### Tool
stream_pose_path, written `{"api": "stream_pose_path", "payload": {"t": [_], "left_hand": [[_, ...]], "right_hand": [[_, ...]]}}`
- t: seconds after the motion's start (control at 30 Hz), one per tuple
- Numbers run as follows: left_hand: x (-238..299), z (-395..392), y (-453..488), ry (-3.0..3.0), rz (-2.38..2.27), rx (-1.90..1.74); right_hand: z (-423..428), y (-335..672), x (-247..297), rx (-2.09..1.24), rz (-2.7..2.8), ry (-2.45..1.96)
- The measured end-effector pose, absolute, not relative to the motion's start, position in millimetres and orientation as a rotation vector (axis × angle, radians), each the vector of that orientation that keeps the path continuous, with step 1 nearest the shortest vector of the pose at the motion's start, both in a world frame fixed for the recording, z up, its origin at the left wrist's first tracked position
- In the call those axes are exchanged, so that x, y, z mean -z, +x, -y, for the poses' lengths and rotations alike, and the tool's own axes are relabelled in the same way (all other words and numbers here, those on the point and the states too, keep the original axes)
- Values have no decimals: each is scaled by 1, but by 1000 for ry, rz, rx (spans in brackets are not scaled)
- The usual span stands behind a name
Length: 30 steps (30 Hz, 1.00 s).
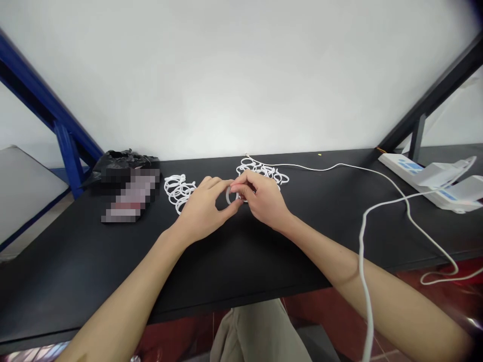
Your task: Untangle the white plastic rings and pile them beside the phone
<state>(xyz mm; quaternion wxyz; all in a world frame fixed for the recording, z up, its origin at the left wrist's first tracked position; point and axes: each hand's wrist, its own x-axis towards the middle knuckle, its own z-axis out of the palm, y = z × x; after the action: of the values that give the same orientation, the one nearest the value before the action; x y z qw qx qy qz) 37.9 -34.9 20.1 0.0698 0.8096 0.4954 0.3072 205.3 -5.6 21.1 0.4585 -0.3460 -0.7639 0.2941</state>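
Now the left hand point(202, 213) and the right hand point(262, 198) are together above the black table point(324, 216), and their fingers pinch a small pale ring point(228, 196) from both sides (its material is hard to tell at this size). I cannot tell if the ring touches the table top. Just behind the hands lie 2 loose piles of white plastic loops, the left pile point(179, 192) beside the left hand and the right pile point(262, 171) partly hidden behind the right hand. A thin white cable point(332, 167) runs from near the right pile toward a white power strip point(426, 181) with blue marks at the right side of the table. A thicker white cable point(361, 261) hangs down in front of the right forearm. On the left side of the table are a black plastic bag point(126, 161) and, in front of it, a flat pixelated object point(128, 196) which I cannot identify. Below the table edge, the person's khaki trousers point(256, 337) can be seen
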Motion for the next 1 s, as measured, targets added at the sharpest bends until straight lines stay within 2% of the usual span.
{"api": "stream_pose_path", "payload": {"t": [0.2, 0.33, 0.47, 0.6, 1.0], "left_hand": [[-26, 34, 33, 2298, -1607, -1066], [-27, 26, 20, 2154, -1927, -1166], [-26, 17, -3, 2006, -2299, -915], [-22, 16, -20, 1966, -2403, -606], [-18, 20, -16, 2097, -2397, -462]], "right_hand": [[6, 209, -23, -653, 1884, -996], [-4, 216, -17, -391, 2031, -1244], [-15, 224, -9, -102, 2205, -1432], [-18, 227, -7, -41, 2230, -1486], [-18, 226, -1, 11, 2360, -1497]]}}
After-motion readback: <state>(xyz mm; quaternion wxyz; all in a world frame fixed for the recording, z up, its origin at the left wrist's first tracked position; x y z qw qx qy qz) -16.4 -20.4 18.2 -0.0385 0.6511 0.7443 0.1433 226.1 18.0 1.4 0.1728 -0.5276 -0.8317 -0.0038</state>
